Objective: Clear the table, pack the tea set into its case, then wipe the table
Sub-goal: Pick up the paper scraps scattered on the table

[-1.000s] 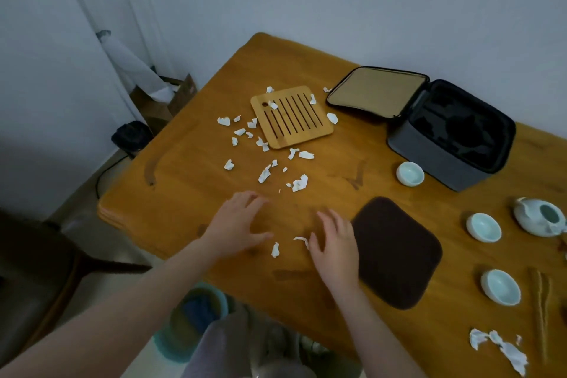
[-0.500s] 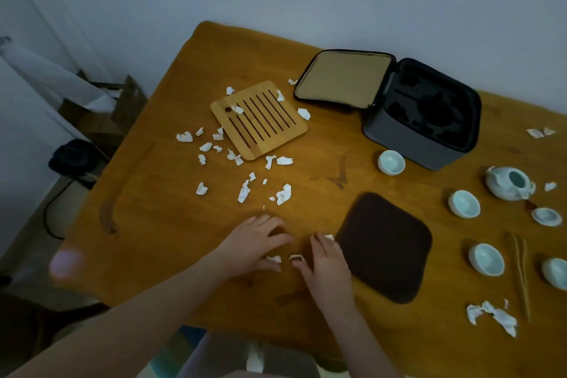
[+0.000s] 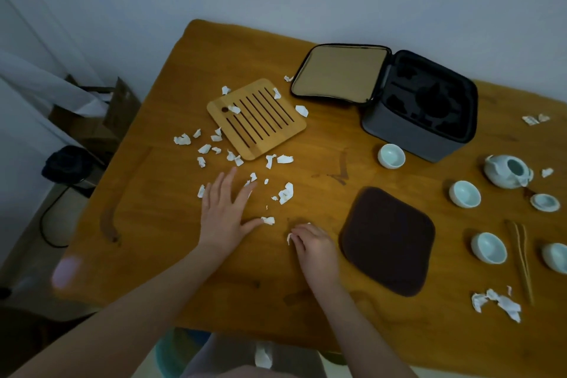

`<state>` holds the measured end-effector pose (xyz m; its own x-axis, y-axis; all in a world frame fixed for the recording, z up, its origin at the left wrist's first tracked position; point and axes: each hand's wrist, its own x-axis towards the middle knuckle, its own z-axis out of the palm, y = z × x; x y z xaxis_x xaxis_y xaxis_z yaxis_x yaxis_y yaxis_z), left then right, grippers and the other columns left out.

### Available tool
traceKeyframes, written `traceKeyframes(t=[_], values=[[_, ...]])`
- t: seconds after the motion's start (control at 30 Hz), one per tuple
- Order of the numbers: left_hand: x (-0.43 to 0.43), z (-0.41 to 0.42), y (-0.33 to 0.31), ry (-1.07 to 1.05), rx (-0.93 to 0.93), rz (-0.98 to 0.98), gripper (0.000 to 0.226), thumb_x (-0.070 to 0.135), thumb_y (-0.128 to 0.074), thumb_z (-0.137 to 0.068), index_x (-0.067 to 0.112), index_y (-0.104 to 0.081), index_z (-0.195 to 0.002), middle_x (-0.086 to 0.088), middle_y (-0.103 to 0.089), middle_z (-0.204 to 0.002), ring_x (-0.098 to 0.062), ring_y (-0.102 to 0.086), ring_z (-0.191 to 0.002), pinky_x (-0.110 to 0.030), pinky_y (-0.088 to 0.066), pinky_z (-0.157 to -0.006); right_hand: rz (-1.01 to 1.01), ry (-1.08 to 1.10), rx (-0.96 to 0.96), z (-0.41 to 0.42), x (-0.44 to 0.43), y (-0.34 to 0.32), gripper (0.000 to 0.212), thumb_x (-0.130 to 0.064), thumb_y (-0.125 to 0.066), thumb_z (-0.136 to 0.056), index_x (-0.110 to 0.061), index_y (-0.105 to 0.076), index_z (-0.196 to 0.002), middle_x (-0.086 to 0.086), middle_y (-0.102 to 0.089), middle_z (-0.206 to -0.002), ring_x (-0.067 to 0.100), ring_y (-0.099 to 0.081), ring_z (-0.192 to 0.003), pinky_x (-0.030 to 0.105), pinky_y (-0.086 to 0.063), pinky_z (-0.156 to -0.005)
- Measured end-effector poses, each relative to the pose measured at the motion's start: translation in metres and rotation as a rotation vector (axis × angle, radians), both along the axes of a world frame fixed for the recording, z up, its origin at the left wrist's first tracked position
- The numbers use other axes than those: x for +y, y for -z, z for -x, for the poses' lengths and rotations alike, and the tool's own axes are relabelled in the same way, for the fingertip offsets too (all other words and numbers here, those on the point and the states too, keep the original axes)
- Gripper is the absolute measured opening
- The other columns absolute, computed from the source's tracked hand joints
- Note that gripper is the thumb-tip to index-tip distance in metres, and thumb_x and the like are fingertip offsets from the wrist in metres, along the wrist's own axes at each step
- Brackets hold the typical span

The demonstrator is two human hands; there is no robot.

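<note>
Left hand lies flat, fingers splayed, seemingly to rake the paper scraps together; right hand has its fingers curled tight on a few; the case stands open and empty across the counter, awaiting the teacups.

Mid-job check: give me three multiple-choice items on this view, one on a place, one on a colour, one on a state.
1. The slatted tray lies: A) left of the case's open lid; B) inside the case; C) on the floor.
2. The cloth is: A) white; B) red; C) dark brown.
3. The right hand is: A) holding a cup; B) curled on a paper scrap; C) flat on the cloth.
Answers: 1 A, it sits beside the laid-back lid; 2 C, it looks dark brown; 3 B, a white scrap shows at the curled fingertips.
</note>
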<state>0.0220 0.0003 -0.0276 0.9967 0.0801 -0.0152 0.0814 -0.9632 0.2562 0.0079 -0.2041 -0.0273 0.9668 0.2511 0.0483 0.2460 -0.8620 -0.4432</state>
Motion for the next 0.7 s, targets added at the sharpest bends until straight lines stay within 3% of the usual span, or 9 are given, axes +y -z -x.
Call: traceKeyframes(t=[0.13, 0.3, 0.43, 0.5, 0.7], values=[[0.025, 0.007, 0.007, -0.142, 0.078, 0.019, 0.098, 0.077, -0.059, -0.068, 0.038, -0.019, -0.149, -0.008, 0.0, -0.161, -0.031, 0.004, -0.148, -0.051, 0.0, -0.116, -0.035, -0.041, 0.084, -0.005, 0.025, -0.004, 0.021, -0.015, -0.063, -0.093, -0.013, -0.072, -0.112, 0.002, -0.07, -0.116, 0.017, -0.064, -0.108, 0.029, -0.048, -0.097], [0.052, 0.014, 0.01, -0.207, 0.135, -0.001, 0.116, 0.092, -0.038, -0.057, 0.038, 0.001, -0.152, -0.01, 0.006, -0.161, -0.034, 0.004, -0.148, -0.048, -0.007, -0.118, -0.062, -0.114, 0.159, -0.004, 0.043, -0.015, 0.046, -0.016, -0.052, -0.098, -0.026, -0.046, -0.143, -0.005, -0.038, -0.153, 0.012, -0.032, -0.141, 0.03, -0.03, -0.115], [0.065, 0.007, 0.011, -0.192, 0.179, 0.028, 0.121, 0.093, -0.04, -0.053, 0.041, 0.01, -0.15, -0.008, 0.011, -0.161, -0.031, 0.007, -0.148, -0.047, -0.002, -0.118, 0.131, -0.085, 0.132, -0.005, 0.039, -0.007, 0.077, -0.053, -0.058, -0.09, -0.035, -0.018, -0.153, -0.002, 0.001, -0.163, 0.02, 0.005, -0.15, 0.045, -0.003, -0.121], [0.073, -0.002, 0.01, -0.134, 0.189, 0.008, 0.122, 0.092, -0.046, -0.055, 0.043, 0.014, -0.149, -0.007, 0.015, -0.161, -0.03, 0.01, -0.148, -0.048, 0.0, -0.118, 0.27, -0.087, 0.143, -0.009, 0.035, 0.003, 0.096, -0.07, -0.055, -0.081, -0.035, -0.004, -0.154, 0.002, 0.014, -0.161, 0.023, 0.014, -0.148, 0.047, 0.007, -0.117], [0.101, -0.051, 0.004, -0.05, 0.186, -0.073, 0.118, 0.091, -0.045, -0.059, 0.043, 0.015, -0.148, -0.007, 0.018, -0.16, -0.03, 0.015, -0.147, -0.05, 0.003, -0.118, 0.376, -0.065, 0.028, -0.026, 0.049, 0.017, 0.091, -0.08, -0.028, -0.084, -0.024, -0.015, -0.154, 0.012, -0.012, -0.161, 0.031, -0.011, -0.148, 0.052, -0.019, -0.117]])
